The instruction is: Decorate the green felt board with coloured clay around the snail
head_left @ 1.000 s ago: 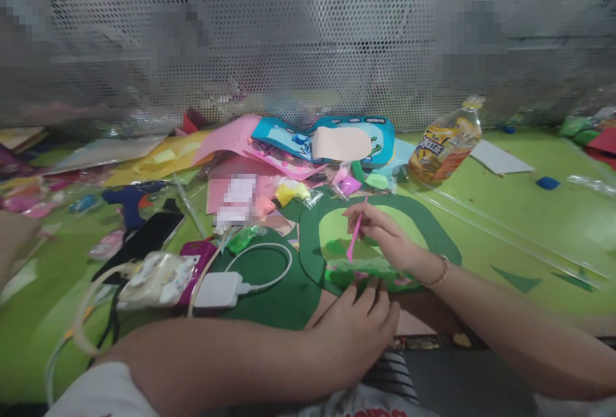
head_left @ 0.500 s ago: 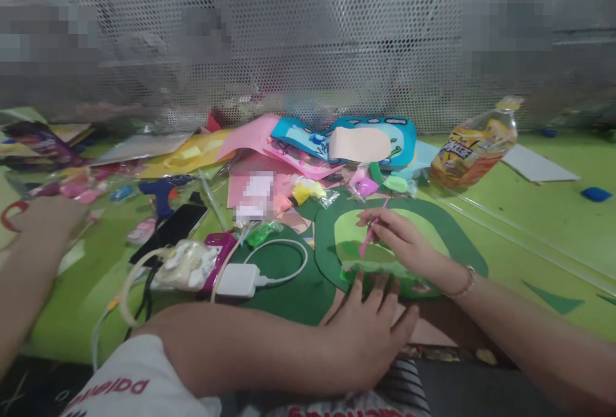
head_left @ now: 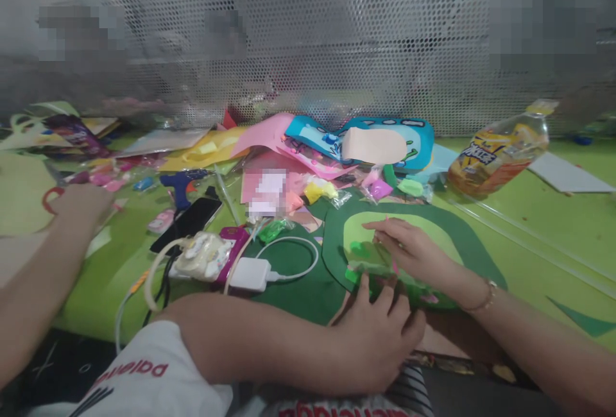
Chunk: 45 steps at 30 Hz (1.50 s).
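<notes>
In my right hand is a thin pink clay tool, mostly hidden by the fingers and angled down at the light green layer. That pale green oval lies on a dark green rounded sheet. My left hand is open, its spread fingertips resting at the near edge of the oval. Along this edge runs a brighter green strip, with a small pink patch near its right end. Whether the left fingertips press on the strip or only touch it, I cannot tell.
Another person's hand holds red-handled scissors at left. Nearby are a glue gun, phone, power strip and white charger. Bagged clay lies behind; a plastic bottle leans at right.
The view has shifted, so everything sits further right. My right hand has turned the pink tool, its tip now further right and closer to the near edge. My left hand stays at that edge.
</notes>
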Tool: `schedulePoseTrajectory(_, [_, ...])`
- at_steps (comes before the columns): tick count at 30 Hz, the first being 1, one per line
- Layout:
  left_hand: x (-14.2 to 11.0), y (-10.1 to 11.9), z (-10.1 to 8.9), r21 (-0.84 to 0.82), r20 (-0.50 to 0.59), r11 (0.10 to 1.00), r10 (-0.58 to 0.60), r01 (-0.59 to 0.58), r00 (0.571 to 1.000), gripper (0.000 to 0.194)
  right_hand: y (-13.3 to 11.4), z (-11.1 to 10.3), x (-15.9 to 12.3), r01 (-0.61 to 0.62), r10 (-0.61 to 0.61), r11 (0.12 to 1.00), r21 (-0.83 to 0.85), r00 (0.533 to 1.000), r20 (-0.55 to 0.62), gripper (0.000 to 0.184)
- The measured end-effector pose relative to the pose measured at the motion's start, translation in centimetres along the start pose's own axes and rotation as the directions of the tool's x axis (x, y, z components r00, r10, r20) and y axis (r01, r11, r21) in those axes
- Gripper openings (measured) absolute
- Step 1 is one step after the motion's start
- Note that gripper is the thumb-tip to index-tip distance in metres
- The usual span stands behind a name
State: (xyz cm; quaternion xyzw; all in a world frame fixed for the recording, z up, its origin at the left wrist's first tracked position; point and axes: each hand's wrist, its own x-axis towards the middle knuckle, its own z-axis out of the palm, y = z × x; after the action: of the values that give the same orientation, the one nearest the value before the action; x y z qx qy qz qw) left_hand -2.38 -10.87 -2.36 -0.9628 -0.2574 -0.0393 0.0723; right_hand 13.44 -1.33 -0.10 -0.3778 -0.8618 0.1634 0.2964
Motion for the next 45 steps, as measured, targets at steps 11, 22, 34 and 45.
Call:
schedulePoseTrajectory(11, [0.0, 0.0, -0.2, 0.003, 0.011, 1.0, -0.006, 0.006, 1.0, 0.061, -0.2, -0.2, -0.5, -0.025, 0.025, 1.0, -0.002, 0.997, -0.074, 0.027])
schedulePoseTrajectory(22, [-0.2, 0.1, -0.4, 0.02, -0.011, 1.0, -0.016, 0.016, 1.0, 0.06, 0.4, -0.2, -0.7, 0.076, -0.077, 0.997, -0.012, 0.996, -0.038, 0.032])
schedulePoseTrajectory(34, [0.0, 0.1, -0.5, 0.039, 0.017, 0.999, -0.023, 0.022, 1.0, 0.061, 0.1, -0.3, -0.9, 0.114, -0.114, 0.993, -0.014, 0.993, 0.003, 0.034])
schedulePoseTrajectory(45, [-0.2, 0.5, 0.4, -0.042, 0.042, 0.991, -0.128, 0.13, 0.991, 0.067, 0.3, -0.5, -0.4, 0.119, -0.119, 0.989, 0.085, 0.993, -0.001, 0.038])
